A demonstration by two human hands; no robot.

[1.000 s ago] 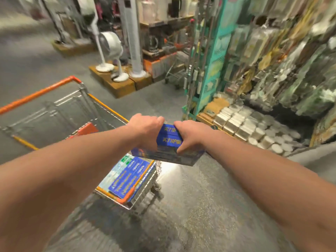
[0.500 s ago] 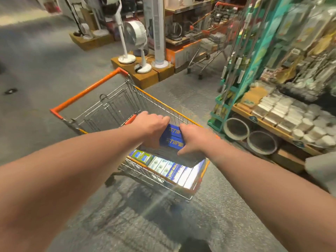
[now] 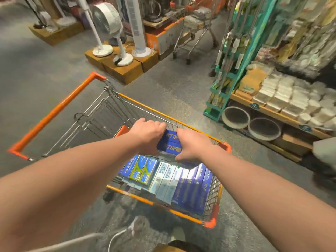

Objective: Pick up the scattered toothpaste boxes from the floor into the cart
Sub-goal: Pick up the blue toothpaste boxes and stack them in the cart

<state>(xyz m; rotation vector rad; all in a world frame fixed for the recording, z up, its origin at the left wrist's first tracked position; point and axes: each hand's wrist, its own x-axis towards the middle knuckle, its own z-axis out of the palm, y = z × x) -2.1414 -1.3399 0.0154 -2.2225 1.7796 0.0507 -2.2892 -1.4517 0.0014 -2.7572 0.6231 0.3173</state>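
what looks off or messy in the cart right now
Nothing stands out: the toothpaste boxes lie in a fairly tidy row in the cart; both hands hold blue boxes above them.

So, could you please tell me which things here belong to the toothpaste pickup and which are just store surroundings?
Part of the job:
- blue boxes held between the left hand and right hand
- orange cart
- toothpaste boxes already in the cart

Just lying about:
- white fans on wooden blocks
- second cart
- round basins under the shelf
- hanging mop poles
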